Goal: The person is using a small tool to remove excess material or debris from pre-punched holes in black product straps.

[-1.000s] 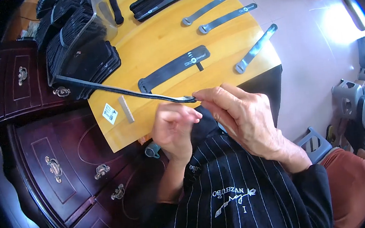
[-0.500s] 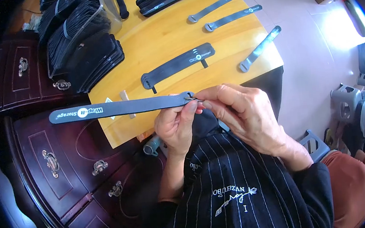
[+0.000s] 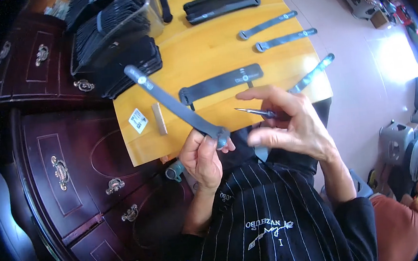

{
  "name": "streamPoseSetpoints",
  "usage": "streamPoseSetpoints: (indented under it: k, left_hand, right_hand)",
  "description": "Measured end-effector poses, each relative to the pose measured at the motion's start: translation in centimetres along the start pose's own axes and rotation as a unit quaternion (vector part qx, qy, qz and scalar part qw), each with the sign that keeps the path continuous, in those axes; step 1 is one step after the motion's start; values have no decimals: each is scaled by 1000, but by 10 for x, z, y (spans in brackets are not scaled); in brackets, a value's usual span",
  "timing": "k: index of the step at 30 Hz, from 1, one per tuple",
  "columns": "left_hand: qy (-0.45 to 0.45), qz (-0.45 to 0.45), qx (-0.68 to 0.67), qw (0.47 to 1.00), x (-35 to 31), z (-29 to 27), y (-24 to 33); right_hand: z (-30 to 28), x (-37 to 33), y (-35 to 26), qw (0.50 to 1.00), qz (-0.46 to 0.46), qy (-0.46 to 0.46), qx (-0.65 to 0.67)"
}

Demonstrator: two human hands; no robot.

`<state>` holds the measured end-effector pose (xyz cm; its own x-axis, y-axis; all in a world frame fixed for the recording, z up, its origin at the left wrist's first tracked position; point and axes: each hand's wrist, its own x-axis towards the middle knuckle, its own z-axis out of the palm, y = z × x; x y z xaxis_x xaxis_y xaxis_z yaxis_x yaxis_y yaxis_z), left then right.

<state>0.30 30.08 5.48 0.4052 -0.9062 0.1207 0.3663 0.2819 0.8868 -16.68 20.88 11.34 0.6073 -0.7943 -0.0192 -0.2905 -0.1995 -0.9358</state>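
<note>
Between the thumb and fingers of my left hand (image 3: 202,158) is the slotted end of a grey hook-and-loop strap (image 3: 169,100). Its long tail points up and to the left above the table. My right hand (image 3: 296,128) is apart from the strap, thumb and index finger spread wide. A slim, pointed metal tool (image 3: 252,111) is held in its curled fingers, tip toward the left; its handle is mostly hidden and its exact kind does not show. Just beyond my hands, a wide bundle of grey straps (image 3: 225,83) lies on the yellow table (image 3: 201,46).
Single straps (image 3: 286,39) lie along the table's right side, with a strap stack (image 3: 221,10) at the back. A clear bin (image 3: 152,16) of dark straps stands back left. A white label (image 3: 138,120) lies near the front edge. Dark drawers (image 3: 63,168) flank the table's left.
My right hand has drawn away from the strap's end and opened its thumb and index finger, uncovering the metal tool. The strap has swung from level to slanting up-left in my left hand.
</note>
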Motion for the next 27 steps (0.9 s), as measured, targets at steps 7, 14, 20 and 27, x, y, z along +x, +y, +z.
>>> streamPoseSetpoints:
  k: [7, 14, 20, 27]
  left_hand:
    - [1, 55, 134, 989, 2, 19, 17]
    - [-169, -50, 30, 984, 0, 13, 28]
    - [-398, -85, 56, 912, -32, -10, 45]
    - [-115, -27, 182, 976, -30, -57, 57]
  right_hand:
    - [37, 19, -11, 974, -160, 2, 163]
    - [15, 22, -27, 993, -52, 37, 103]
    - [-115, 77, 44, 867, -223, 330, -300]
    - [-292, -6, 53, 760, -132, 626, -110]
